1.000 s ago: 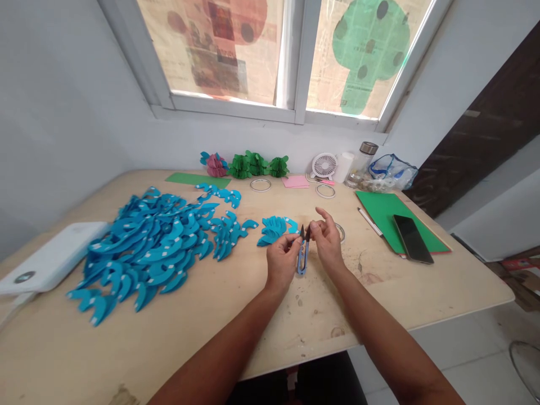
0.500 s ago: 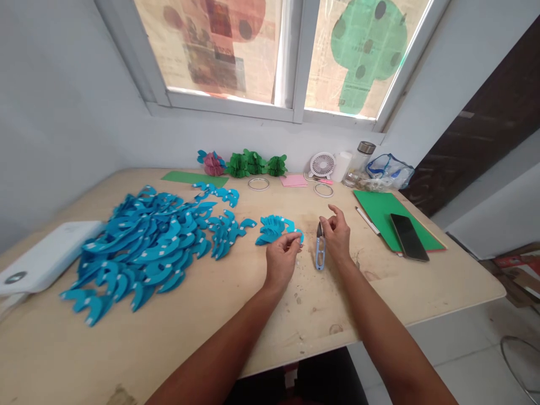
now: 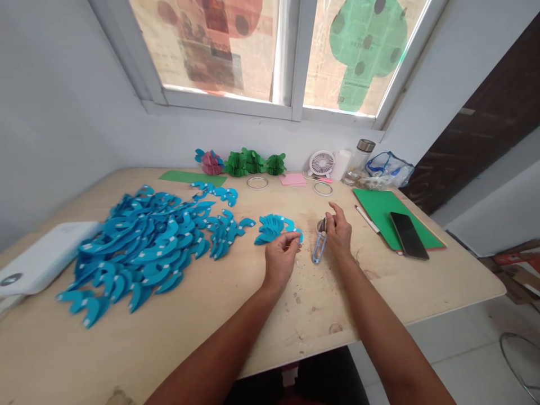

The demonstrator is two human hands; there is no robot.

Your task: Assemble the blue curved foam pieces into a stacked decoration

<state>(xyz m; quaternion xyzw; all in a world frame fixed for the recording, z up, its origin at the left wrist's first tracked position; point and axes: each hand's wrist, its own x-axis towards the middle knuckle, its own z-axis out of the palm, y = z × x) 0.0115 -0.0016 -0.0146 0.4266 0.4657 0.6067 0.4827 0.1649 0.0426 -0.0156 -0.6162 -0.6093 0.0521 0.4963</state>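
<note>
My left hand (image 3: 280,259) pinches the end of a blue paper strip (image 3: 289,223) with small white squares on it. That strip joins a small fanned stack of blue paper (image 3: 270,228) lying just beyond the hand. To the right, my right hand (image 3: 338,233) has its fingers at the dark blade end of a pair of light blue thread snips (image 3: 319,247). The snips slant, handle end toward me; the grip is partly hidden by the fingers, and the index finger points up. A large heap of blue paper pieces (image 3: 147,242) covers the left of the table.
A white box-shaped device (image 3: 50,253) stands at the left edge. Folded green paper shapes (image 3: 253,162), tape rolls (image 3: 257,183), a small fan (image 3: 322,163) and a glass bottle (image 3: 361,157) line the back. A phone (image 3: 408,235) rests on green sheets (image 3: 379,216) at right, beside a pen (image 3: 368,219).
The snips have turned from nearly upright to a slant, their blade end moving right with my right hand's fingers. My left hand keeps its pinch in about the same spot.
</note>
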